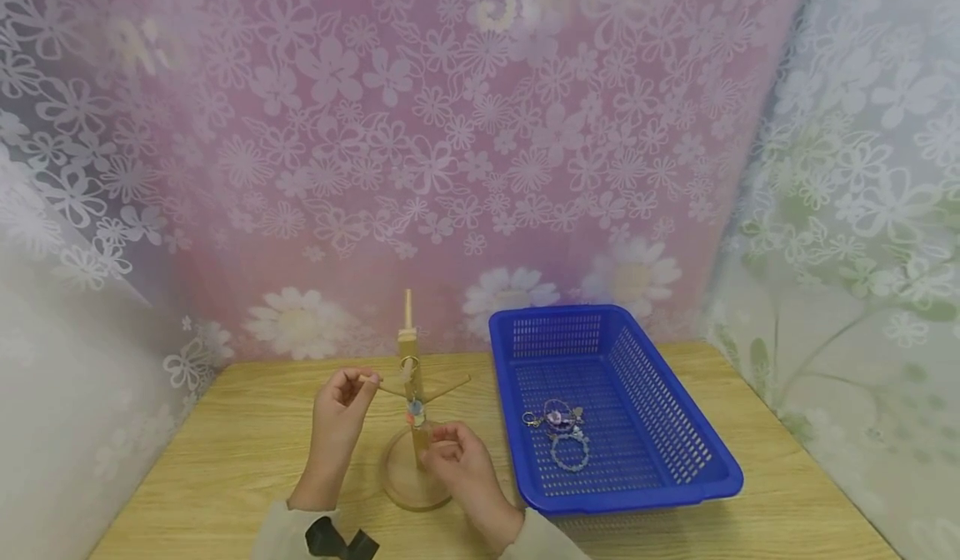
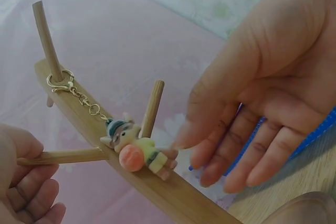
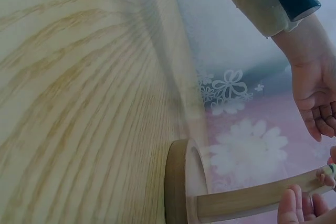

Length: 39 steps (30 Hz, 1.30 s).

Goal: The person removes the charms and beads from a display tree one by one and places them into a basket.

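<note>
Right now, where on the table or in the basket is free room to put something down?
The table is bare left of the left hand. The blue basket is free in its back half and right side. It is crowded around the wooden stand, where the right hand also is, and near the trinkets.

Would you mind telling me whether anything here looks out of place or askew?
Nothing stands out. The wooden stand is upright on the table, a keychain hangs from its peg, and more trinkets lie inside the blue basket. The left hand touches a peg; the right hand is at the post.
</note>
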### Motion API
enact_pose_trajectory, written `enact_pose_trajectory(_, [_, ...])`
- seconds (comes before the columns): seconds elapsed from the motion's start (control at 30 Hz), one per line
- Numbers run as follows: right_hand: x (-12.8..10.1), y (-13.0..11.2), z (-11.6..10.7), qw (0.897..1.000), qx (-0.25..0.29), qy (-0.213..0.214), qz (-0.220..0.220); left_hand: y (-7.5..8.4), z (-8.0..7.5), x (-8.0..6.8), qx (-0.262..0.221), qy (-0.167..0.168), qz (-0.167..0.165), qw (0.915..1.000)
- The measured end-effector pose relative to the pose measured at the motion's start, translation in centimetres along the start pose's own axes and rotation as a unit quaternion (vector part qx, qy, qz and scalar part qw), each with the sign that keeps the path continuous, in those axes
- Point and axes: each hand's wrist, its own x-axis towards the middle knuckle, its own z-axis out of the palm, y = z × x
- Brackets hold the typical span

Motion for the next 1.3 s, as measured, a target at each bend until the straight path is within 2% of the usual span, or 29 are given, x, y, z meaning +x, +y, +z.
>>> enact_pose_trajectory(0.33, [1.1, -0.4, 1.0, 0.999, 0.03, 0.034, -0.018, 0.2, 0.1, 0.0, -0.007, 0.007, -0.005, 0.9999])
enact_pose_trajectory(0.73, [2.0, -0.6, 1.3, 0.997, 0.0, 0.059, -0.039, 0.0, 0.1, 0.1, -0.008, 0.012, 0.003, 0.9999])
enact_pose_trajectory(0.83, [1.6, -1.9, 1.3, 0.997, -0.008, 0.058, -0.05, 0.0, 0.1, 0.1, -0.008, 0.014, 0.004, 0.9999])
enact_pose_trajectory(0.93, [1.6, -2.1, 1.3, 0.997, -0.009, 0.059, -0.051, 0.0, 0.1, 0.1, -0.009, 0.016, 0.001, 0.9998])
enact_pose_trajectory(1.07, [2.1, -0.7, 1.3, 0.996, -0.002, 0.063, -0.057, 0.1, 0.1, 0.0, -0.008, 0.014, 0.0, 0.9999])
enact_pose_trajectory(1.3, [2.0, -0.8, 1.3, 0.997, 0.0, 0.061, -0.045, 0.1, 0.1, 0.0, -0.007, 0.01, -0.005, 0.9999])
